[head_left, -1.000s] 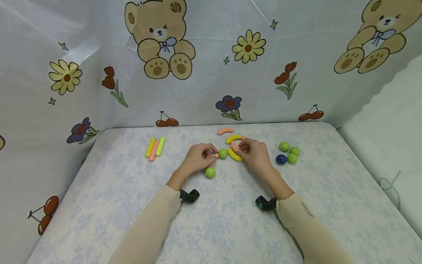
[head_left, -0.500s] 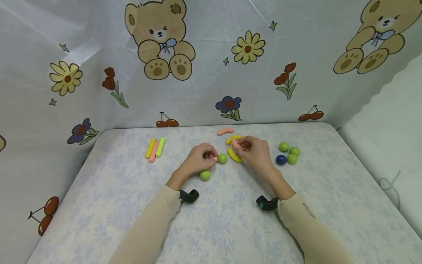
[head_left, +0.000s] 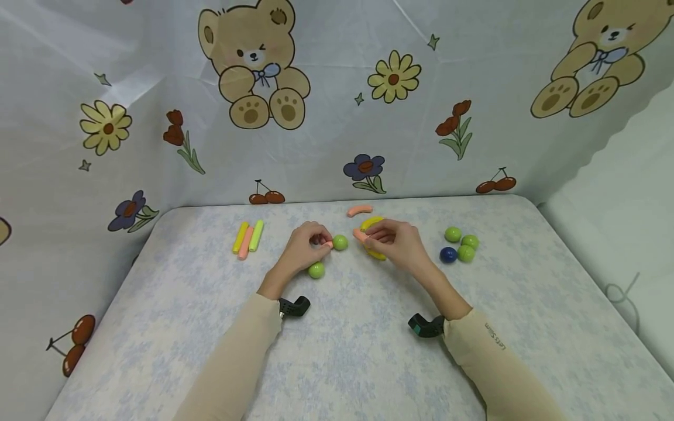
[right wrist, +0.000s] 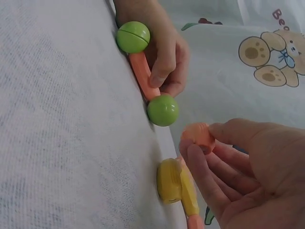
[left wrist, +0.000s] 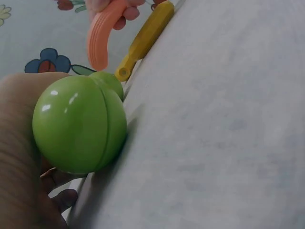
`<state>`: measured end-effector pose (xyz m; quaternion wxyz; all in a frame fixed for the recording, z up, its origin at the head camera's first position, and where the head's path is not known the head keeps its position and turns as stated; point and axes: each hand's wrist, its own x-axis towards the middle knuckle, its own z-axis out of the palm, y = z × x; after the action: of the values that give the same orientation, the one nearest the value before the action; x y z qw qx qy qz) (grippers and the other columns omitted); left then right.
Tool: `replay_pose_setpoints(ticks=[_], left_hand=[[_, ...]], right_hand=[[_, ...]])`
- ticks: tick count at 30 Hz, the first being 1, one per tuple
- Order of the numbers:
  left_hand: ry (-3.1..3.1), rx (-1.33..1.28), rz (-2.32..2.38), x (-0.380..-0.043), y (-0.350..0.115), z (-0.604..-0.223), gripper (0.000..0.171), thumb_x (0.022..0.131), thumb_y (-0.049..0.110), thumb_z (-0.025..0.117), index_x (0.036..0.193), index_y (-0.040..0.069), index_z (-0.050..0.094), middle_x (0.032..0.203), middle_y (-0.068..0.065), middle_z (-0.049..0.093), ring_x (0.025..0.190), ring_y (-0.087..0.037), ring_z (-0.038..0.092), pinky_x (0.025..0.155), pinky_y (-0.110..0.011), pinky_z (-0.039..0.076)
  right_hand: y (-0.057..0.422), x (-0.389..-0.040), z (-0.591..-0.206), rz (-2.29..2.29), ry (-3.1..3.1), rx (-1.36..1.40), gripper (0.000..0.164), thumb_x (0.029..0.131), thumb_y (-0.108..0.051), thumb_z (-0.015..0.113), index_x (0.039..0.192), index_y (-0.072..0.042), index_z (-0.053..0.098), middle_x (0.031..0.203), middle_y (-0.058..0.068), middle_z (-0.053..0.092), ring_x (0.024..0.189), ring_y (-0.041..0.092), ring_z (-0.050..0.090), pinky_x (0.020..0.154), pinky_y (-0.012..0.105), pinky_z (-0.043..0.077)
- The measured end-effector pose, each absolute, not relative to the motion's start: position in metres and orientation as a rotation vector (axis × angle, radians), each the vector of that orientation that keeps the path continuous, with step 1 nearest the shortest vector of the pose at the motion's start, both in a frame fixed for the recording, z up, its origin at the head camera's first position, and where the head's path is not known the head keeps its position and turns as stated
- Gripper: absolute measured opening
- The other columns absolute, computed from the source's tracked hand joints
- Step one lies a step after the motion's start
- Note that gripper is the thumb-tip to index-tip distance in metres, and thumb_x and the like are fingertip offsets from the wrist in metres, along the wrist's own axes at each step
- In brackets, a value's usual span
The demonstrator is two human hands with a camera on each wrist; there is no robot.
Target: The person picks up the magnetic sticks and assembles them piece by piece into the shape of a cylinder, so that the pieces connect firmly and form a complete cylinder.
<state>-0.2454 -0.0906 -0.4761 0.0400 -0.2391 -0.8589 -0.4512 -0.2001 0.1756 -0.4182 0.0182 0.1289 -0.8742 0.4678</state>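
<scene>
Between thumb and fingers, my left hand pinches an orange rod with a green ball at each end. One ball faces my other hand; the second ball sits nearer me. Close to the table, the rod is mostly covered by the fingers in the head view. My right hand pinches a curved orange piece by its thumb and fingertips, raised beside the far ball with a gap between. Curved yellow pieces lie under and behind this hand, partly hidden by it.
At the back lies another curved orange piece. Left of centre are a yellow rod, an orange rod and a light green rod. To the right, several green balls cluster with a dark blue ball.
My left hand has shifted left, carrying the rod and its two balls. My right hand has lifted the curved orange piece away from the yellow pieces and brought it left.
</scene>
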Motion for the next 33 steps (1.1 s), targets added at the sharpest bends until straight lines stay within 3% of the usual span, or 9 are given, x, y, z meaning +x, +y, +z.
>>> replay_pose_setpoints(ticks=[5,9,16,20,24,29,33], left_hand=[[-2.630,-0.723,-1.364,-0.245,-0.092,-0.476,0.005,0.090,0.011,0.073,0.094,0.011,0.076,0.086,-0.003,0.062,0.083,-0.021,0.052,0.080,-0.035,0.043],[-2.644,-0.723,-1.343,-0.246,-0.091,-0.475,0.005,0.090,0.011,0.073,0.094,0.010,0.076,0.086,-0.003,0.062,0.083,-0.020,0.052,0.080,-0.034,0.043],[-2.652,-0.718,-1.340,-0.246,-0.090,-0.475,0.004,0.091,0.012,0.074,0.094,0.010,0.075,0.086,-0.004,0.062,0.083,-0.020,0.052,0.079,-0.034,0.043],[-2.650,-0.714,-1.347,-0.245,-0.090,-0.474,0.005,0.092,0.014,0.075,0.094,0.009,0.075,0.086,-0.005,0.063,0.083,-0.020,0.052,0.079,-0.034,0.043],[-2.651,-0.721,-1.340,-0.245,-0.090,-0.474,0.007,0.093,0.015,0.075,0.095,0.009,0.076,0.086,-0.005,0.063,0.083,-0.020,0.052,0.080,-0.035,0.042],[-2.649,-0.726,-1.332,-0.246,-0.090,-0.475,0.005,0.093,0.015,0.075,0.094,0.010,0.076,0.086,-0.004,0.064,0.083,-0.019,0.052,0.080,-0.034,0.042],[-2.646,-0.731,-1.335,-0.246,-0.091,-0.475,0.009,0.093,0.018,0.076,0.095,0.009,0.076,0.087,-0.004,0.065,0.083,-0.019,0.052,0.080,-0.034,0.042]], right_hand=[[0.178,-0.202,-0.422,1.575,-2.742,0.449,0.024,0.098,-0.016,0.077,0.118,-0.003,0.075,0.108,0.015,0.077,0.097,0.026,0.076,0.077,0.021,0.058],[0.181,-0.202,-0.424,1.643,-2.765,0.474,0.022,0.100,-0.013,0.075,0.118,-0.002,0.074,0.111,0.016,0.076,0.099,0.027,0.075,0.078,0.022,0.059],[0.188,-0.206,-0.426,1.826,-2.808,0.472,0.025,0.104,-0.011,0.068,0.127,-0.001,0.070,0.130,0.018,0.066,0.107,0.022,0.072,0.083,0.024,0.058],[0.189,-0.207,-0.425,1.927,-2.824,0.448,0.028,0.106,-0.010,0.063,0.131,0.003,0.067,0.124,0.022,0.072,0.100,0.015,0.073,0.083,0.022,0.057],[0.187,-0.205,-0.423,1.956,-2.818,0.423,0.029,0.108,-0.010,0.060,0.132,0.006,0.065,0.117,0.025,0.074,0.097,0.017,0.076,0.084,0.026,0.059],[0.178,-0.200,-0.425,1.754,-2.813,0.461,0.028,0.105,-0.020,0.068,0.123,0.001,0.070,0.101,0.018,0.078,0.083,0.026,0.078,0.072,0.035,0.063],[0.171,-0.197,-0.430,1.515,-2.806,0.520,0.020,0.101,-0.019,0.074,0.111,-0.001,0.073,0.085,0.012,0.078,0.070,0.024,0.076,0.061,0.032,0.059]])
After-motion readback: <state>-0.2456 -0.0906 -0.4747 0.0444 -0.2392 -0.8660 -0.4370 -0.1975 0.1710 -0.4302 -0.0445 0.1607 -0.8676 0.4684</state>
